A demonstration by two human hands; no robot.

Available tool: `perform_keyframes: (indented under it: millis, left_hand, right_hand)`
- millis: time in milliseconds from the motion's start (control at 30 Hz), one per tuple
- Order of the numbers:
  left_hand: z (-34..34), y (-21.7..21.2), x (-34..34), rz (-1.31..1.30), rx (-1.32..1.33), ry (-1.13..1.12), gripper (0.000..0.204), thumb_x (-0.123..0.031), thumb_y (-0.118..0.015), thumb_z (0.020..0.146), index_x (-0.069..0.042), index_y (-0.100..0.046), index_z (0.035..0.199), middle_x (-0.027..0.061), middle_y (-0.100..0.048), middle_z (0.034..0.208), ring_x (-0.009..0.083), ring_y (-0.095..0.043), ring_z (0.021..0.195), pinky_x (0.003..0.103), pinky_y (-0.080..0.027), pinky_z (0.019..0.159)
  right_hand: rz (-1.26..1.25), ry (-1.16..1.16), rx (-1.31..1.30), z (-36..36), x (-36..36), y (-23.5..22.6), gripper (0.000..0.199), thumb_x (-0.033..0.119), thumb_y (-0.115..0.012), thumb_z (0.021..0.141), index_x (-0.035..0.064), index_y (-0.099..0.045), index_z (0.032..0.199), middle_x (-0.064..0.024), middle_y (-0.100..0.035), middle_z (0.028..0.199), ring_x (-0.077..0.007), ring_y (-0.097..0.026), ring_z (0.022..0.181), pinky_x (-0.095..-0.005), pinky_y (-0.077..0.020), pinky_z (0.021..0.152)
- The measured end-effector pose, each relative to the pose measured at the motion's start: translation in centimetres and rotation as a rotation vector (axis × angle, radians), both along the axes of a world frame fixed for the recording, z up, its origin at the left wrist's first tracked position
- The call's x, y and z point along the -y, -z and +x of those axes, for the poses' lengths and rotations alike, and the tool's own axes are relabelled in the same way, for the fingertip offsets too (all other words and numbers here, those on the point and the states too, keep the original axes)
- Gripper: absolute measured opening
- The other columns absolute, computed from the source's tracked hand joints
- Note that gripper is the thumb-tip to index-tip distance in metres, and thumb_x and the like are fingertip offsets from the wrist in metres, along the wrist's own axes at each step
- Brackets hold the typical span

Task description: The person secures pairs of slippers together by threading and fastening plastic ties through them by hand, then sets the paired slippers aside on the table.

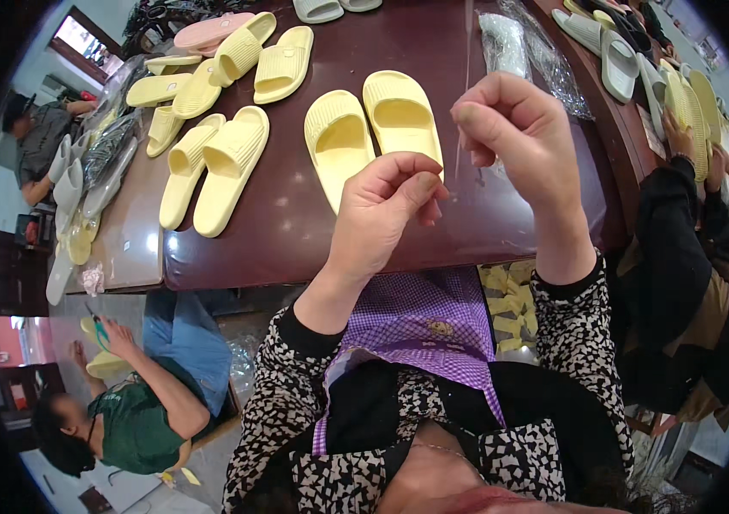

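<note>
Left hand and right hand are both raised above the table, each pinched on one thin thread. Just beyond lie two yellow slippers; two more pairs left.

I hold my left hand and right hand raised mid-frame, fingers pinched, forearms rising from below.

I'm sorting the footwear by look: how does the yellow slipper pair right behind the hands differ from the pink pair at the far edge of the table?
The yellow pair is pale yellow, lies close behind the hands and side by side, soles down, openings up. The pink pair is pink, far off at the table's back edge, stacked among other slippers. Both are ribbed slide slippers.
</note>
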State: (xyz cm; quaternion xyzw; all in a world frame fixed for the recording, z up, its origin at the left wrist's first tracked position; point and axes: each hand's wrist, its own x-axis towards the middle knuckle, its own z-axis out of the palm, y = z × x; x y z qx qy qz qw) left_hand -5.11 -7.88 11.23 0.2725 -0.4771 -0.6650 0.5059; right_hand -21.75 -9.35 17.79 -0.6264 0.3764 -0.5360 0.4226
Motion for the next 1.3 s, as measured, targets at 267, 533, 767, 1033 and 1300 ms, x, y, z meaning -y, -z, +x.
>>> perform_keyframes:
  millis: [267,533,767,1033,1300]
  left_hand:
    - [-1.5,-1.3,0.2,-0.032,0.006,-0.001,0.02,-0.007,-0.054,0.09,0.001,-0.057,0.108,0.0018,-0.059,0.075,0.0062,-0.052,0.059,0.019,-0.044,0.056]
    - [-0.8,-1.7,-0.3,-0.084,0.13,-0.013,0.019,-0.007,-0.053,0.091,0.001,-0.058,0.107,0.0014,-0.059,0.074,0.0051,-0.051,0.056,0.018,-0.042,0.052]
    - [-1.7,-2.3,-0.3,-0.05,0.036,-0.008,0.017,-0.008,-0.054,0.091,0.002,-0.059,0.103,0.0012,-0.059,0.075,0.0047,-0.05,0.055,0.017,-0.041,0.052]
    - [0.4,-1.0,-0.5,-0.216,0.225,-0.064,0.011,-0.006,-0.057,0.088,0.002,-0.06,0.094,0.0046,-0.059,0.081,0.0085,-0.053,0.063,0.022,-0.044,0.056]
    - [2.4,1.4,-1.2,-0.865,0.779,-0.279,0.013,0.004,-0.061,0.076,0.002,-0.058,0.089,0.0117,-0.057,0.083,0.0222,-0.058,0.07,0.03,-0.048,0.061]
  right_hand:
    - [-0.006,-0.052,0.103,-0.5,0.3,-0.5,0.012,0.009,-0.055,0.087,-0.0013,-0.056,0.082,-0.0052,-0.055,0.064,-0.0089,-0.049,0.051,-0.0202,-0.0405,0.047]
    - [-0.011,-0.054,0.153,-1.8,0.7,-0.2,0.013,0.01,-0.055,0.087,-0.0015,-0.055,0.083,-0.0061,-0.055,0.064,-0.0098,-0.049,0.051,-0.0208,-0.0406,0.047]
    - [0.013,-0.08,0.181,-0.9,0.7,-0.2,0.014,0.012,-0.055,0.088,-0.0009,-0.055,0.083,-0.0058,-0.054,0.065,-0.0099,-0.049,0.051,-0.0207,-0.0402,0.047]
    - [0.098,-0.026,0.065,-1.4,1.3,1.9,0.014,0.014,-0.056,0.087,0.001,-0.055,0.081,-0.0043,-0.054,0.064,-0.009,-0.049,0.051,-0.0205,-0.0393,0.046]
    - [0.51,-0.093,-0.161,-2.1,1.2,8.1,0.014,0.015,-0.057,0.084,0.0054,-0.052,0.075,-0.0016,-0.054,0.063,-0.0078,-0.049,0.05,-0.0201,-0.0381,0.045]
